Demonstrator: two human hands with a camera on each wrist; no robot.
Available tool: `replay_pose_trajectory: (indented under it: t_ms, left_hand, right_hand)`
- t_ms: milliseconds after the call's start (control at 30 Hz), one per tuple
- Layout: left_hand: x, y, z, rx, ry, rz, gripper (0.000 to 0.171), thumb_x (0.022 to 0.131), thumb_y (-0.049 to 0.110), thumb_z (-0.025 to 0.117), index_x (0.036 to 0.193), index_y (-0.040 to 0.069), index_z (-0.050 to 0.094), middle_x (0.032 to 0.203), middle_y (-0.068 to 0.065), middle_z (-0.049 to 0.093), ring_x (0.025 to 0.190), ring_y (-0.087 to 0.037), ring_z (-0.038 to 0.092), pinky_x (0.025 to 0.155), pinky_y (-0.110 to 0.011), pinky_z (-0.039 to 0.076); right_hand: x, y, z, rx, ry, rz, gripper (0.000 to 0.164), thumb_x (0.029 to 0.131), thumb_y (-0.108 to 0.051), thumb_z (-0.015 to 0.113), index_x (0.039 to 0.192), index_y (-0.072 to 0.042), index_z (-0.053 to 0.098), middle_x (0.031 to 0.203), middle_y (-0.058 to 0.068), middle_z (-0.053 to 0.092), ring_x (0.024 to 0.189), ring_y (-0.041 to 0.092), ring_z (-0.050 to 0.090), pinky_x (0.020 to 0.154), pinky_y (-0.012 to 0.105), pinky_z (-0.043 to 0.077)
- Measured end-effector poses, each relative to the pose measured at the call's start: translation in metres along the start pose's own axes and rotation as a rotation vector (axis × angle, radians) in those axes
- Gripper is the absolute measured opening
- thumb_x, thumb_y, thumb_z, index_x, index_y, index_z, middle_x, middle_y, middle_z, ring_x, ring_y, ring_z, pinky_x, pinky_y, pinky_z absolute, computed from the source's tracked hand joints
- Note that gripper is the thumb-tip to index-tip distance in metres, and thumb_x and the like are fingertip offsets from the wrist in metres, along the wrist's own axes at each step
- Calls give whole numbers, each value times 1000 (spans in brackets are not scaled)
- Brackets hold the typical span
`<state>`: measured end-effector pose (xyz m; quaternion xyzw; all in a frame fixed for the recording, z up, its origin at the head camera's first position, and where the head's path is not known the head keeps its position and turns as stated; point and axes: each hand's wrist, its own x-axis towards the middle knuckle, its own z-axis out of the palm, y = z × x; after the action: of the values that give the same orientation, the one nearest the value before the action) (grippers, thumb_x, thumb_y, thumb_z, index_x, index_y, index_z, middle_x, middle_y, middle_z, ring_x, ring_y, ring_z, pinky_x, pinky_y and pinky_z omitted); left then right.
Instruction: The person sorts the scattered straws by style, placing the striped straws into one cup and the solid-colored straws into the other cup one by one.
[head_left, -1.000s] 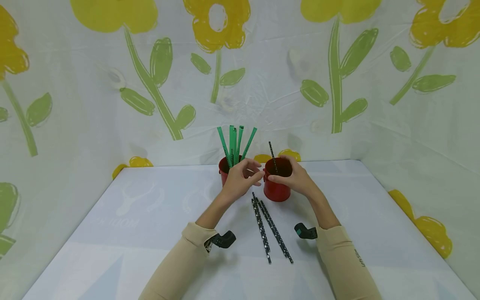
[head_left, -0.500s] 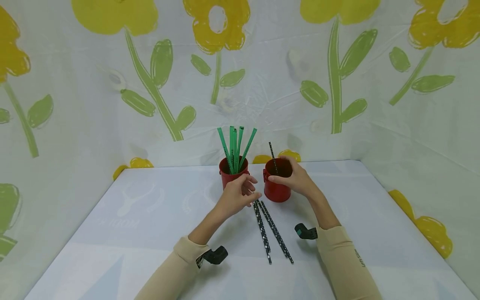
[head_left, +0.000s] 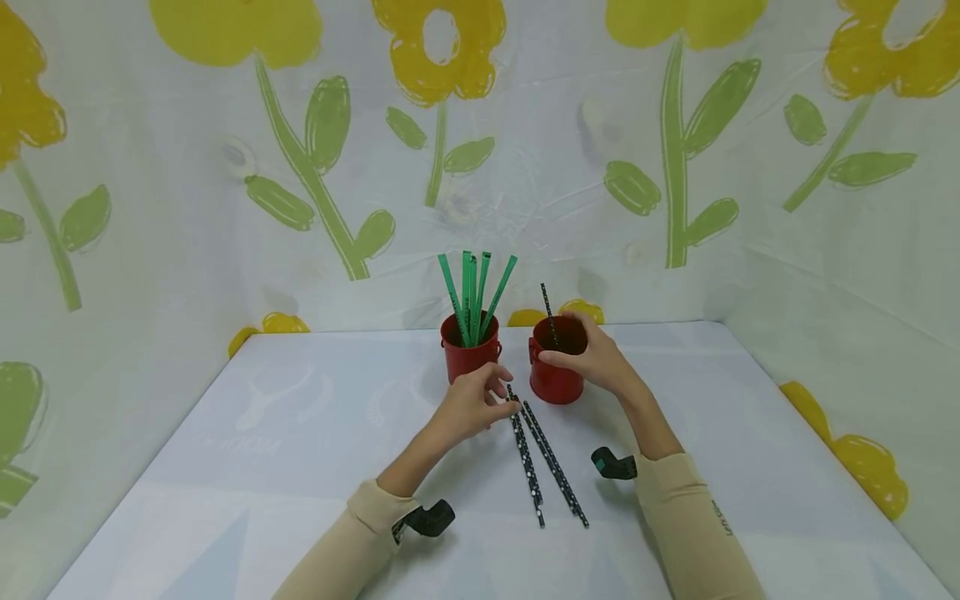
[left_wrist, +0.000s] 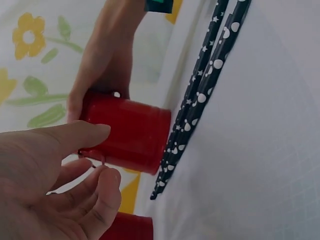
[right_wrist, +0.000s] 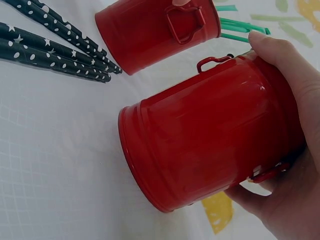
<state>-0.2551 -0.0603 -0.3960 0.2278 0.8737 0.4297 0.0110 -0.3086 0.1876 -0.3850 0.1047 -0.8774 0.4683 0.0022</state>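
My right hand (head_left: 596, 357) holds a small red bucket (right_wrist: 210, 130) by its rim, thumb in front and fingers round the far side. One black patterned straw (head_left: 550, 304) leans inside that bucket. Close over the upper ends of several black paper straws (head_left: 551, 454), printed with white dots and stars, is my left hand (head_left: 474, 404). Its thumb and fingers are apart with nothing between them, as the left wrist view (left_wrist: 70, 180) also shows. Behind the left hand stands a second red bucket (head_left: 468, 358) holding several thin green sticks (head_left: 472, 300).
The white table (head_left: 262, 492) has its back edge just behind the buckets. A white cloth with yellow and green flowers (head_left: 442, 50) surrounds it at the back and sides. Black wrist cameras (head_left: 431, 518) stick out from both sleeves.
My left hand has moved back from between the two buckets, down towards the upper ends of the loose straws. My right hand stays on its bucket.
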Motion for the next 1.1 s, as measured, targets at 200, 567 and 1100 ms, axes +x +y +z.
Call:
replay_pose_trajectory:
  t_ms: [200,567,1100]
  left_hand:
    - [-1,-2,7,77,-44,-32,49,81,25,80,122,7,61,103,-10,68,81,-16,61,67,-23,57]
    - [-5,-1,20,274,-66,-106,54,76,30,83,122,12,62,101,-6,63,79,-14,54,62,-23,49]
    - [-4,1,29,384,-94,-230,65,76,37,82,130,9,59,99,-5,64,84,-16,59,63,-30,52]
  right_hand:
    - [0,0,1,2,-5,-3,93,78,-49,78,150,-19,27,146,10,44,134,32,42,101,56,49]
    - [0,-3,1,-6,-4,5,93,78,-50,78,150,-21,27,146,10,44,134,32,42,100,56,50]
    - [0,-1,-2,-4,-9,14,95,78,-52,77,151,-20,26,147,10,43,134,33,42,101,56,49]
